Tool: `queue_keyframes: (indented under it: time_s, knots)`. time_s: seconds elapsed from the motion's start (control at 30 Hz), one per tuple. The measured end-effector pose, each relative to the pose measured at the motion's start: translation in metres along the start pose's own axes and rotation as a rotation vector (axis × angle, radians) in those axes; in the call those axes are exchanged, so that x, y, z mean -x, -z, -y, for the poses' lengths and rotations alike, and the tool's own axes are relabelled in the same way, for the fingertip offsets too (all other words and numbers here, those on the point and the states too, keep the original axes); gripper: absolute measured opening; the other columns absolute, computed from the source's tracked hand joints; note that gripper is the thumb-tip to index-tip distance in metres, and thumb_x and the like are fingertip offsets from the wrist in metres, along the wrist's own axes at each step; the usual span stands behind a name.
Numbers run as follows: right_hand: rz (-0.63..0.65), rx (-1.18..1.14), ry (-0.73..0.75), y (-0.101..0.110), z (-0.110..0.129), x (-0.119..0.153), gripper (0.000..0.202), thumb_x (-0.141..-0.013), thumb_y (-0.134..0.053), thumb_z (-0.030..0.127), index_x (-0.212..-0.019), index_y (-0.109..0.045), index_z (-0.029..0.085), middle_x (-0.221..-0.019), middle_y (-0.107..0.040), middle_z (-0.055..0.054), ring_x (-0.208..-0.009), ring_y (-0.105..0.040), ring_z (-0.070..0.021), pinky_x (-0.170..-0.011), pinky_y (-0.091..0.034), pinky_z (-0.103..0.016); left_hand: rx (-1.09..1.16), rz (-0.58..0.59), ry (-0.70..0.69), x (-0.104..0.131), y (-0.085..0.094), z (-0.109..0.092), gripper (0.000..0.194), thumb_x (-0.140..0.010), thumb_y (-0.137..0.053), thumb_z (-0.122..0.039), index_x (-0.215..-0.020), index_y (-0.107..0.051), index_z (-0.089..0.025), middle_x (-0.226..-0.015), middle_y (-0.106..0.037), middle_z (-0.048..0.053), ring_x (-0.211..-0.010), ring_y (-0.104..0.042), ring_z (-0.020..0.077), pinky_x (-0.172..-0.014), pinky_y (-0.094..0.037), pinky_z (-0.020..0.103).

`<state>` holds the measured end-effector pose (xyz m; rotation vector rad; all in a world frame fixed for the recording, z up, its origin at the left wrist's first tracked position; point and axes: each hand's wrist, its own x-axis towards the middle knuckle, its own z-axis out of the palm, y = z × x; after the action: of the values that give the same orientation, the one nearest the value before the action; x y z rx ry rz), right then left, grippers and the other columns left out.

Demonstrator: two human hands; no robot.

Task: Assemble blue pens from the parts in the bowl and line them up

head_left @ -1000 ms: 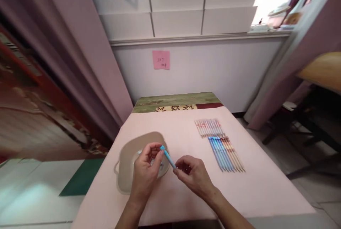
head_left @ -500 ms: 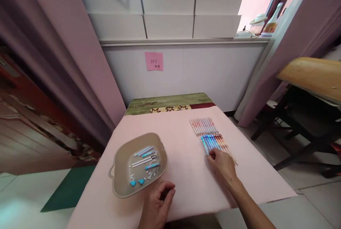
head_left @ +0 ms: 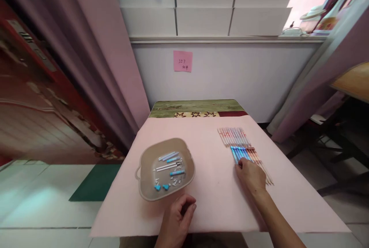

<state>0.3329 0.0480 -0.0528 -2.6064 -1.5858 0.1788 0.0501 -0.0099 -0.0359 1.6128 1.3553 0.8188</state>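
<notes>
My right hand [head_left: 252, 175] is at the near end of a row of blue pens [head_left: 238, 153]. Its fingers are closed on the leftmost pens, and the hand hides their lower ends. To the right of these, orange-and-cream pens [head_left: 255, 156] continue the row. Behind them lies another row of pale pens with reddish marks [head_left: 234, 136]. My left hand [head_left: 179, 217] rests at the table's near edge with curled fingers, thumb and forefinger tips close together and nothing visible between them. It is just in front of a beige basin [head_left: 144, 192] holding pen barrels [head_left: 177, 172], thin white rods and small pieces.
Two bright blue pieces [head_left: 165, 187] lie among white bits in the basin. A pink sheet [head_left: 211, 186] covers the table, with a patterned strip [head_left: 198, 105] showing at the far end. Beyond stands a white wall with a pink note [head_left: 182, 61]. Curtains flank both sides.
The camera view has turned left, so everything appears further right in the picture. My right hand stays at the blue pens, and my left hand remains curled by the basin.
</notes>
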Motion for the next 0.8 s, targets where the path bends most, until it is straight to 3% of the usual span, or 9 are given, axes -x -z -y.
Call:
queue_keyframes:
  time_s: [0.17, 0.27, 0.33, 0.4, 0.5, 0.6, 0.8]
  knots:
    - [-0.035, 0.003, 0.028, 0.001, -0.003, 0.003, 0.024, -0.086, -0.049, 0.037, -0.093, -0.067, 0.022, -0.093, -0.072, -0.011, -0.079, -0.067, -0.0269, -0.058, -0.039, -0.032, -0.064, -0.074, -0.084, 0.011, 0.009, 0.010, 0.016, -0.083, -0.057, -0.034, -0.084, -0.070, -0.023, -0.079, -0.072, 0.004, -0.074, -0.066, 0.0204, -0.067, -0.051, 0.028]
    - [-0.101, -0.114, 0.102, 0.012, 0.012, 0.010, 0.025, -0.085, -0.051, 0.042, -0.090, -0.068, 0.024, -0.089, -0.072, -0.008, -0.075, -0.066, -0.0251, -0.058, -0.039, -0.031, -0.163, -0.330, -0.212, 0.020, 0.020, 0.019, 0.011, -0.083, -0.060, -0.026, -0.089, -0.069, -0.024, -0.081, -0.071, 0.003, -0.073, -0.066, 0.0188, -0.067, -0.051, 0.026]
    - [-0.110, -0.264, 0.225, 0.022, 0.033, 0.016, 0.025, -0.084, -0.053, 0.044, -0.085, -0.068, 0.025, -0.081, -0.072, -0.005, -0.072, -0.065, -0.0226, -0.059, -0.040, -0.030, -0.282, -0.507, -0.334, 0.023, 0.029, 0.021, 0.017, -0.083, -0.059, -0.018, -0.097, -0.067, -0.024, -0.087, -0.070, 0.004, -0.079, -0.065, 0.0187, -0.072, -0.051, 0.027]
    - [-0.061, -0.426, 0.392, 0.033, 0.062, 0.021, 0.025, -0.084, -0.054, 0.044, -0.079, -0.069, 0.025, -0.075, -0.071, -0.003, -0.067, -0.064, -0.0201, -0.059, -0.040, -0.029, -0.449, -0.588, -0.456, 0.021, 0.038, 0.022, 0.025, -0.082, -0.059, -0.013, -0.103, -0.066, -0.024, -0.093, -0.069, 0.006, -0.089, -0.064, 0.0206, -0.082, -0.049, 0.032]
    - [-0.020, -0.557, 0.576, 0.049, 0.108, 0.021, 0.020, -0.083, -0.057, 0.040, -0.077, -0.069, 0.026, -0.073, -0.071, -0.001, -0.066, -0.063, -0.0183, -0.060, -0.040, -0.027, -0.702, -0.594, -0.528, 0.013, 0.047, 0.021, 0.029, -0.081, -0.060, -0.011, -0.107, -0.066, -0.022, -0.102, -0.068, 0.009, -0.097, -0.061, 0.0244, -0.089, -0.044, 0.040]
    - [-0.021, -0.656, 0.676, 0.061, 0.145, 0.011, 0.019, -0.082, -0.059, 0.038, -0.077, -0.071, 0.025, -0.072, -0.071, -0.001, -0.066, -0.062, -0.0173, -0.059, -0.040, -0.026, -0.796, -0.526, -0.540, 0.004, 0.048, 0.021, 0.023, -0.084, -0.056, -0.009, -0.100, -0.067, -0.021, -0.093, -0.069, 0.008, -0.090, -0.061, 0.0230, -0.087, -0.042, 0.041]
    - [0.037, -0.785, 0.687, 0.062, 0.177, -0.021, 0.021, -0.079, -0.060, 0.040, -0.078, -0.072, 0.024, -0.070, -0.071, -0.001, -0.065, -0.063, -0.0164, -0.059, -0.041, -0.025, -0.793, -0.486, -0.498, -0.016, 0.044, 0.023, 0.022, -0.087, -0.049, -0.009, -0.093, -0.067, -0.019, -0.079, -0.067, 0.006, -0.079, -0.058, 0.0204, -0.079, -0.042, 0.037]
